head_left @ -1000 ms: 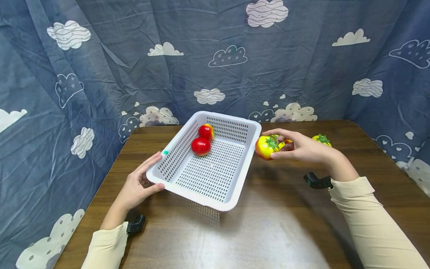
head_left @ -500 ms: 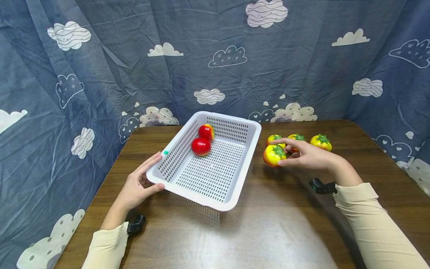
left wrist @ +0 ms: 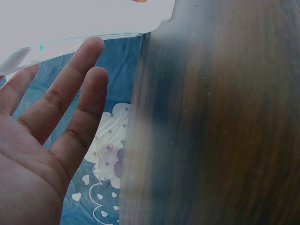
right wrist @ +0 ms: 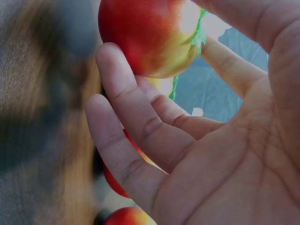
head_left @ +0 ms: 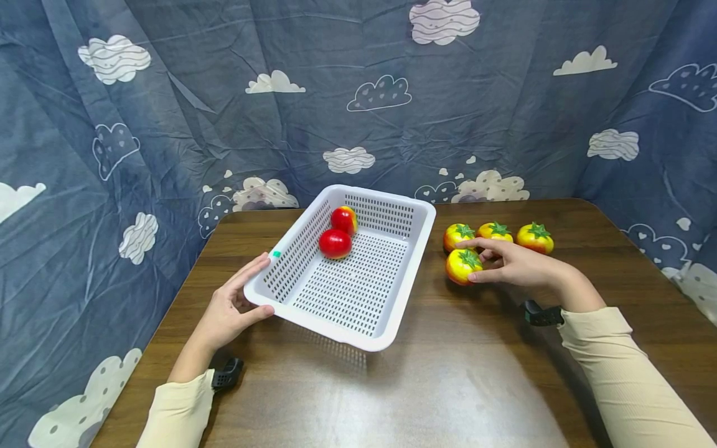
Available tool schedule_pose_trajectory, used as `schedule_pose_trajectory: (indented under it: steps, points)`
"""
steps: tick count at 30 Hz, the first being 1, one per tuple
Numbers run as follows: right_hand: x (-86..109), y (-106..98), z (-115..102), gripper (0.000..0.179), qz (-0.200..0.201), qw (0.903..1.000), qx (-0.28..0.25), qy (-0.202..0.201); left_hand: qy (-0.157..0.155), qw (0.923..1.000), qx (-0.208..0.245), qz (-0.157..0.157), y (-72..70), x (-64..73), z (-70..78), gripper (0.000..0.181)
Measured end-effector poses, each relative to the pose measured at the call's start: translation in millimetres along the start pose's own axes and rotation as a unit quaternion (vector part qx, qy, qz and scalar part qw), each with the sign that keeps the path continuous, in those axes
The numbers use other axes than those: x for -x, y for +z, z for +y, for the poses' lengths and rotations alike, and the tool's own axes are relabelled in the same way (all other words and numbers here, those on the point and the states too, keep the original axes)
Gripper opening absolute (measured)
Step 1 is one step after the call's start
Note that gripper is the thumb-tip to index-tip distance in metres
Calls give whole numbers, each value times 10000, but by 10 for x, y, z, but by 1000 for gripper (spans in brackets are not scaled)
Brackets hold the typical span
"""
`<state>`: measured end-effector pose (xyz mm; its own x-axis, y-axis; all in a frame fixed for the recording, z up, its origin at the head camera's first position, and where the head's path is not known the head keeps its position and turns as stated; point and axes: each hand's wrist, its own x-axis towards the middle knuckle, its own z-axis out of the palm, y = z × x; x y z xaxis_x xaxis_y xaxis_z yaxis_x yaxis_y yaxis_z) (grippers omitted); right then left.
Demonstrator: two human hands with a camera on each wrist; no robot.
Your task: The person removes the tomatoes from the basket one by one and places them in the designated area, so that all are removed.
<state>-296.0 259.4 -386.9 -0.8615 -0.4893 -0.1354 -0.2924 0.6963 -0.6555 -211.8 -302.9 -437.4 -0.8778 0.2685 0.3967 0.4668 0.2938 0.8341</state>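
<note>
My left hand (head_left: 226, 311) holds a corner of a white perforated plastic basket (head_left: 386, 317), its thumb on the front rim and its fingers along the left side. In the left wrist view several fingers (left wrist: 77, 70) reach straight to the basket's underside. Two red tomatoes (head_left: 335, 244) lie against each other inside the basket. Right of it, my right hand (head_left: 518, 264) pinches a yellow-red tomato (head_left: 462, 267) with a green leafy top, thumb at the near side and fingers over the far side. The right wrist view shows that tomato (right wrist: 145, 35) close to the fingertips.
Three more tomatoes stand in a row behind the right hand: a left one (head_left: 457, 235), a middle one (head_left: 494, 231) and a right one (head_left: 534, 238). The brown wooden table (head_left: 448, 373) ends at a blue cloud-patterned curtain (head_left: 313, 143).
My right hand has moved right and toward me with its tomato, away from the basket's rim, uncovering the tomatoes behind. The left hand and basket have stayed put.
</note>
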Motion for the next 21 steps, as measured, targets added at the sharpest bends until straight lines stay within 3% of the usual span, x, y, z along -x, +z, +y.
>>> schedule_pose_trajectory:
  steps: [11,21]
  points:
    - [-28,20,105,70,-22,9991,407,-90,-20,10000,12,2,3,6,-7,84]
    - [-39,27,137,68,-58,9995,320,-62,66,10000,52,-35,9,11,-14,82]
